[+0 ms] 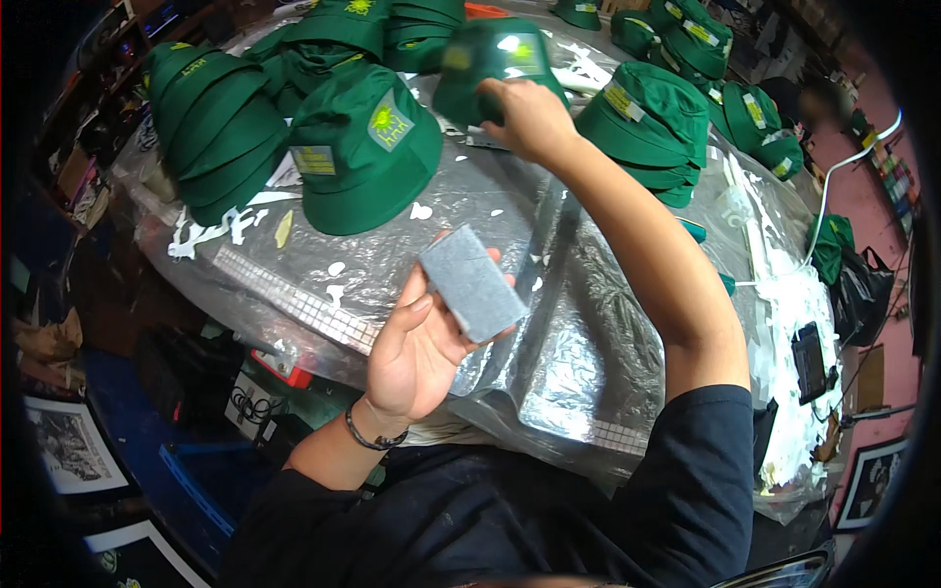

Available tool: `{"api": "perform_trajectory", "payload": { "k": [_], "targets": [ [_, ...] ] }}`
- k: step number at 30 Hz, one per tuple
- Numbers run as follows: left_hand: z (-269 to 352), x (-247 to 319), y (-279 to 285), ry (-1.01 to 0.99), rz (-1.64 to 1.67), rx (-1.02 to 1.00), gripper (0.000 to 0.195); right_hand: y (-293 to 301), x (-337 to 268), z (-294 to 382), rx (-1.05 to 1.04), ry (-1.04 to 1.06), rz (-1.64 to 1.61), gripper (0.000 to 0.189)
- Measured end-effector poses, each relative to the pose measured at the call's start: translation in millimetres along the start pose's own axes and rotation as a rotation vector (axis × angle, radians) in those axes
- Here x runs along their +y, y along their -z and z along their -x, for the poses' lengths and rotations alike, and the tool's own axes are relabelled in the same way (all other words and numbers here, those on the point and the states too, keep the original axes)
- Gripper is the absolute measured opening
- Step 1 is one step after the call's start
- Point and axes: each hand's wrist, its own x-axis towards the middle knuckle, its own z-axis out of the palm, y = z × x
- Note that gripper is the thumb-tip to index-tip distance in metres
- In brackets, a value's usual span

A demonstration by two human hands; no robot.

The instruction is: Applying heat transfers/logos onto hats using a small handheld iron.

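Observation:
My left hand [434, 338] is palm up over the plastic-covered table, holding a flat grey rectangular block [474, 283] on its fingers; the thumb lies apart from it. My right hand [526, 117] reaches to the far side, its curled fingers on the front of a green bucket hat [470, 55] that is blurred. The exact grip is partly hidden. Left of this hat stands another green bucket hat [360, 162] with a grey and yellow sun patch. A stack of green bucket hats [647, 125] stands to the right of my right hand.
More nested bucket hats [213, 132] stand at the left. White scraps [213, 231] lie on the clear plastic sheet [470, 195], with a gridded strip [301, 298] beneath it. A white cable [831, 173] and a black phone-like device [809, 364] are at the right.

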Motion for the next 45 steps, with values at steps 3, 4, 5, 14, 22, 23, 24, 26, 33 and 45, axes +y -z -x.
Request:
{"api": "perform_trajectory", "payload": {
  "k": [3,4,5,14,22,23,24,26,33,45],
  "targets": [
    [-1,2,1,0.032,-0.188,0.073,0.068,36,-7,16,-0.162,-0.062,-0.031,0.038],
    [2,4,1,0.003,-0.148,0.102,0.068,53,-12,18,-0.147,0.01,0.006,0.036],
    [3,4,2,0.008,-0.136,0.102,0.068,71,-11,22,-0.131,0.074,0.05,0.035],
    [0,-2,-3,0.032,-0.228,0.081,0.067,102,73,74,-0.403,0.059,0.368,0.042],
    [4,-5,-4,-0.005,-0.256,0.079,0.067,64,68,45,-0.38,-0.106,0.796,0.026],
    [6,-4,-5,-0.011,-0.263,0.077,0.067,63,68,43,-0.371,-0.106,0.794,0.026],
    [6,-3,-5,-0.004,-0.251,0.08,0.067,63,68,41,-0.407,-0.078,0.835,0.023],
    [7,-3,-4,-0.006,-0.241,0.071,0.067,63,74,39,-0.399,0.007,0.851,0.012],
    [7,-2,-1,0.012,-0.224,0.062,0.065,91,95,39,0.005,0.055,0.912,0.01],
    [8,-1,-2,0.008,-0.21,0.042,0.063,161,152,53,0.203,-0.238,0.775,0.011]
  ]
}}
